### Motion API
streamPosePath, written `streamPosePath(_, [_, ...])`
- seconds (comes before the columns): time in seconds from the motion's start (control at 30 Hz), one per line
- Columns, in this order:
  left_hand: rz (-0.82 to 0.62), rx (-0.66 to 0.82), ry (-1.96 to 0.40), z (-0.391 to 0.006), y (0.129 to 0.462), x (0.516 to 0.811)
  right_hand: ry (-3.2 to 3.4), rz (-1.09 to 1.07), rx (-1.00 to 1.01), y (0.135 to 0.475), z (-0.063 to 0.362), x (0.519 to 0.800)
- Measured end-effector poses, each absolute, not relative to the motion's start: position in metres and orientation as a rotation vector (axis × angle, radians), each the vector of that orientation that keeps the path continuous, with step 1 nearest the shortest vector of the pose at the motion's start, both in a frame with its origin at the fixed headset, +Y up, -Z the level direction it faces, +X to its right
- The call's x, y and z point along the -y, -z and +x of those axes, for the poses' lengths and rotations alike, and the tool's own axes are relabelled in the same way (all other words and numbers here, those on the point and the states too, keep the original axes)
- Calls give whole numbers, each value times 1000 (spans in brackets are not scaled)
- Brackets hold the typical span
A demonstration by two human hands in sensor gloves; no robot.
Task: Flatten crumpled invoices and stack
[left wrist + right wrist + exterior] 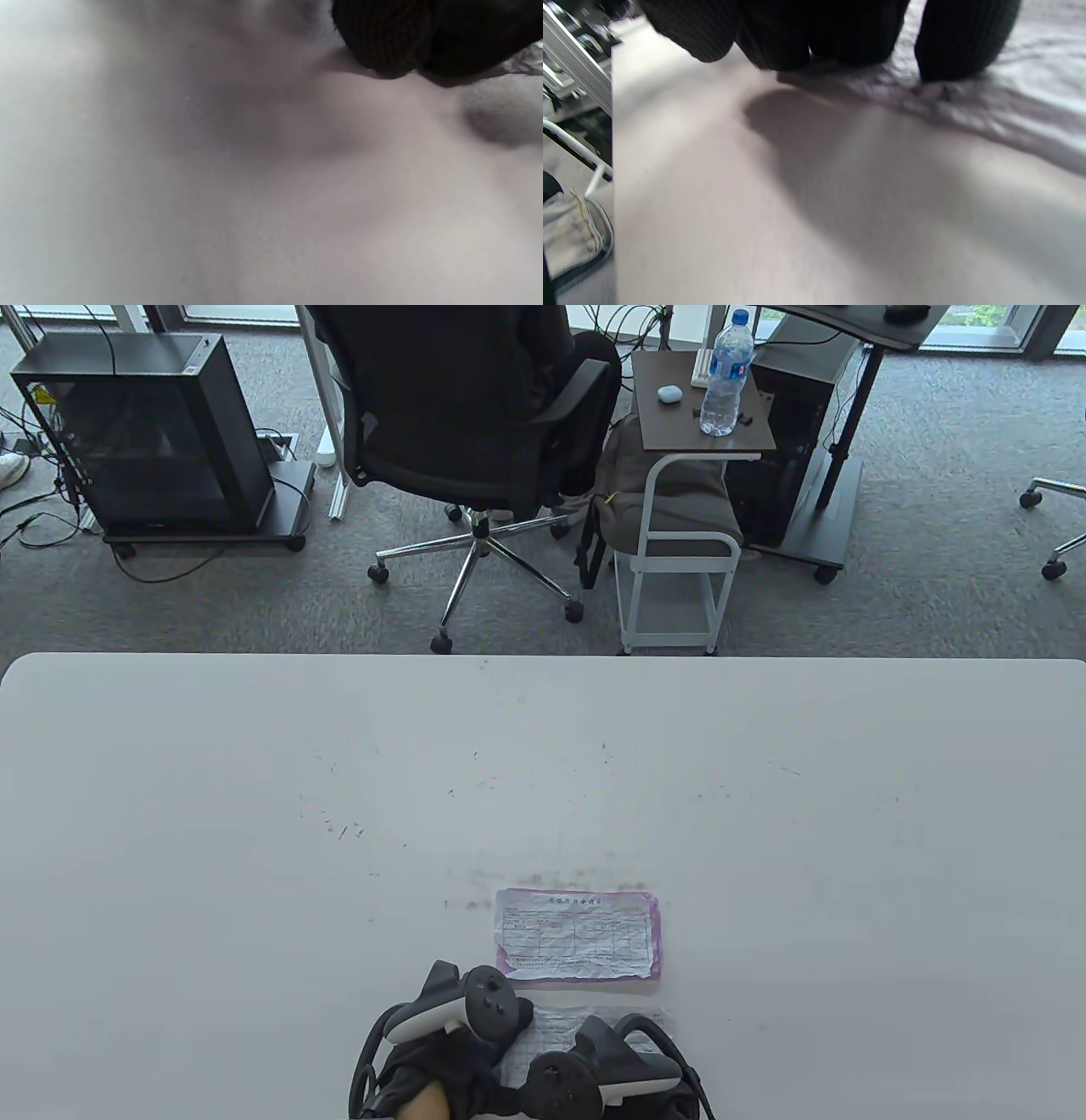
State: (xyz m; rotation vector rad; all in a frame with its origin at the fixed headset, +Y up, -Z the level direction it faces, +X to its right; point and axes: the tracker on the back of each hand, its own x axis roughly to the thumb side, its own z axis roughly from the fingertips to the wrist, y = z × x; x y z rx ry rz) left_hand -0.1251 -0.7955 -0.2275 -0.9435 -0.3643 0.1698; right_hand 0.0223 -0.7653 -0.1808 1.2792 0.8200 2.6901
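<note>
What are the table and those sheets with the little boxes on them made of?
The table looks like matte white plastic or laminate, scuffed with small dark marks; which one is unclear. The flattened invoice is thin paper, white over a pink sheet, with wrinkles and uneven edges. The invoice under the hands is thin white paper too, still creased where the right hand's fingers press it.

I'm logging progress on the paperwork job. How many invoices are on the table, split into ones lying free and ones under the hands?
Invoice lying free, pink-edged: 1
White invoice under the left hand and right hand, its paper at: 1
Total: 2
</note>
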Motion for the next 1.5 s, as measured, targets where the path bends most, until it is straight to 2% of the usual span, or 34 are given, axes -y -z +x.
streamPosePath(0.03, [-944, 364, -169, -125, 228, 795, -2678, 1290, -772, 183, 22, 765])
streamPosePath(0.3, [-945, 361, -170, -125, 227, 795, -2673, 1119, -929, 191, 30, 764])
streamPosePath(0.73, [-942, 361, -175, -124, 227, 795, -2611, 716, -1163, 216, 85, 771])
streamPosePath(0.83, [-943, 360, -175, -124, 227, 795, -2595, 724, -1138, 218, 94, 765])
streamPosePath(0.97, [-943, 360, -176, -125, 227, 795, -2615, 781, -601, 219, 105, 742])
streamPosePath(1.1, [-944, 359, -175, -124, 228, 795, -2658, 874, -396, 213, 93, 737])
streamPosePath(1.3, [-943, 360, -177, -125, 227, 796, -2772, 1091, -435, 203, 53, 760])
streamPosePath(1.43, [-947, 360, -178, -125, 228, 795, -2952, 1060, -612, 200, 42, 776])
streamPosePath(1.5, [-948, 360, -177, -125, 227, 795, -2999, 1049, -606, 200, 40, 776])
